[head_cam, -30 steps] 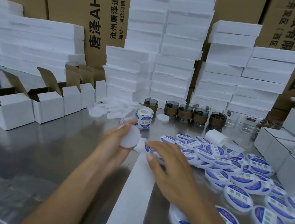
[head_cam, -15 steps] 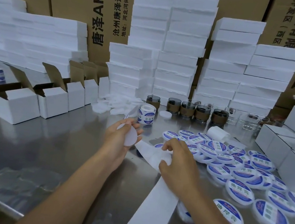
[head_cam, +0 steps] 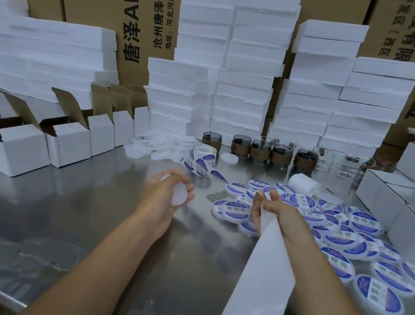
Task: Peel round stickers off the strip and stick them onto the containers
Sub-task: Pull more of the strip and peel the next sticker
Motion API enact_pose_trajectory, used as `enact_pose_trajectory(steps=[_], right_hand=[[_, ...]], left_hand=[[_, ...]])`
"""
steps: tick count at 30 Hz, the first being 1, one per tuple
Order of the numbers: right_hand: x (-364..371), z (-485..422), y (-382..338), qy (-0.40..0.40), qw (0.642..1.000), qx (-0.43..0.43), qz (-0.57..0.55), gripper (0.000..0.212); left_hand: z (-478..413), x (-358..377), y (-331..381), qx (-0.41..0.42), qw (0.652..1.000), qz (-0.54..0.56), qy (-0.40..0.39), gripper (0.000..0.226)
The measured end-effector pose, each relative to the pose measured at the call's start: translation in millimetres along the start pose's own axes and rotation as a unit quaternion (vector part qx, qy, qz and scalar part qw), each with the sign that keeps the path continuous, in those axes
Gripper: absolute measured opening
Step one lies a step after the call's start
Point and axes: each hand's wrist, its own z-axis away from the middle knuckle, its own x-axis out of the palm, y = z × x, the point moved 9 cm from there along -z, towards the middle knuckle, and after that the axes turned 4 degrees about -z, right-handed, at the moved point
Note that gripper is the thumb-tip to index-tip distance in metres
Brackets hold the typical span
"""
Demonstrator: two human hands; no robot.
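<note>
**A:** Risk first, quick.
**B:** Your left hand (head_cam: 167, 194) curls round a blank white lid (head_cam: 179, 198). The hold looks loose, so it could slip. Your right hand (head_cam: 273, 209) pinches the strip (head_cam: 262, 282) at its top end. It's too blurred to tell if a sticker is on your fingers. If one is, it may fold on itself or land off-centre.
**A:** Where's everything?
**B:** The lid is in your left hand. The strip is in your right, trailing toward you, hands apart. The sticker roll (head_cam: 201, 160) sits beyond, between them. Labelled lids (head_cam: 340, 229) are heaped just right of your right hand on the steel table (head_cam: 54, 214).
</note>
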Motion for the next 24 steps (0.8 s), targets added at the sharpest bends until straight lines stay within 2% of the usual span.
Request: enact_pose_trajectory(steps=[2,4,7,14,17,19,21,22,24], right_hand=[[3,1,1,-0.015,0.999,0.015,-0.038,0.029],[7,2,5,-0.030,0.999,0.028,-0.027,0.029],[8,2,18,-0.038,0.993,0.044,0.103,0.029],[15,5,49,-0.095,0.978,0.109,0.149,0.039],[24,14,56,-0.135,0.968,0.133,0.162,0.032],[27,17,55,-0.146,0.957,0.110,0.224,0.020],[32,19,53,-0.153,0.946,0.066,0.276,0.017],[35,19,51,-0.159,0.945,0.046,0.281,0.021],[39,20,48,-0.155,0.950,0.020,0.272,0.042]], left_hand=[[5,10,-13,-0.047,0.996,-0.063,-0.050,0.010],[13,22,-25,-0.099,0.982,-0.104,-0.120,0.003],[21,36,-31,-0.126,0.967,-0.107,-0.196,0.014],[13,35,-20,-0.057,0.978,-0.091,-0.178,0.047],[12,39,-16,-0.030,0.975,-0.100,-0.194,0.042],[13,42,-13,-0.019,0.974,-0.077,-0.210,0.032],[14,44,-12,-0.008,0.974,-0.063,-0.218,0.022],[13,43,-12,-0.007,0.975,-0.070,-0.213,0.022],[11,39,-12,-0.004,0.977,-0.089,-0.194,0.029]])
